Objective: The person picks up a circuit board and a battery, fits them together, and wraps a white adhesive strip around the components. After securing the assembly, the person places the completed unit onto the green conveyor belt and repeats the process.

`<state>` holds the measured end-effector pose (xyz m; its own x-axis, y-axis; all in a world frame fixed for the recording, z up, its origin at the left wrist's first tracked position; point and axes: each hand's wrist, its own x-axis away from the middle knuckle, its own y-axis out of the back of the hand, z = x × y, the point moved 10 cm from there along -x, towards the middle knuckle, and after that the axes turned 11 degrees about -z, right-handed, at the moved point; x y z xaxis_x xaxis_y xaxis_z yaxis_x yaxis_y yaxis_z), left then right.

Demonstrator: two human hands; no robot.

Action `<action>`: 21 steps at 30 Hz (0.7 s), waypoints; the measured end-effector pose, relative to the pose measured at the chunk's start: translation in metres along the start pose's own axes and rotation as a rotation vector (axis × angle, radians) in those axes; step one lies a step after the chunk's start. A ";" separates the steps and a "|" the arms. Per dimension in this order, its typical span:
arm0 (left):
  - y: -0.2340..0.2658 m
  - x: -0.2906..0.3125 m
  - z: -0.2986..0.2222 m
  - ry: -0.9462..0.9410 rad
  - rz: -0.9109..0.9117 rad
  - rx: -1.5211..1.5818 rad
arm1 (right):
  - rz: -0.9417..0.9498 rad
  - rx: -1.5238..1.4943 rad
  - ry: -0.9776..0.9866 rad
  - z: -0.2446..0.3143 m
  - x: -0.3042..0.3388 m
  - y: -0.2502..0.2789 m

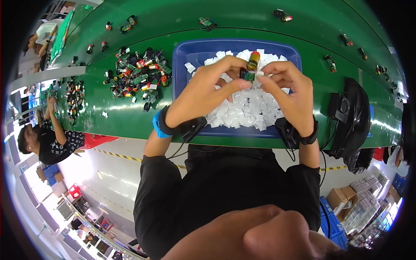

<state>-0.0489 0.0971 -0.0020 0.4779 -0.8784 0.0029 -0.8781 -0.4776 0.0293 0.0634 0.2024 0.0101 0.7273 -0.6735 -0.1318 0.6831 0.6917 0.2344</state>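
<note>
Left hand [203,89] pinches a small electronic part [248,75] between thumb and fingers, above a blue tray [181,56] heaped with white paper squares [242,110]. Joined to the part, a yellow cylinder [253,62] with a red end points away from the body, its long axis leaning slightly right, so the red end faces the tray's far side. From the right hand [294,89], the part lies just to the left, close by the fingertips; the left hand is nearer, being on it. Right thumb and fingers bend inward beside the part, though I cannot tell whether they touch it or grip something thin. Both forearms reach forward from the body, with the hands angled toward each other and the fingertips meeting around the part. Off to the left, a pile of similar parts [138,76] sits on the green table [318,43].
</note>
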 end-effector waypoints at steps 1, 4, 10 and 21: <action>-0.002 0.001 -0.002 -0.010 0.013 -0.041 | 0.008 0.012 -0.007 -0.004 0.000 0.000; -0.006 0.002 -0.004 -0.029 0.036 -0.124 | 0.003 0.085 0.114 0.003 -0.003 0.000; 0.013 -0.002 0.000 -0.053 -0.108 -0.042 | 0.096 0.109 0.542 0.052 0.003 0.003; 0.000 0.003 -0.008 -0.132 -0.056 -0.136 | -0.051 0.199 0.430 0.026 0.000 0.001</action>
<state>-0.0471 0.0950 0.0061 0.5106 -0.8495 -0.1330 -0.8346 -0.5268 0.1608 0.0624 0.1967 0.0357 0.6833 -0.5073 -0.5252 0.7233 0.5685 0.3919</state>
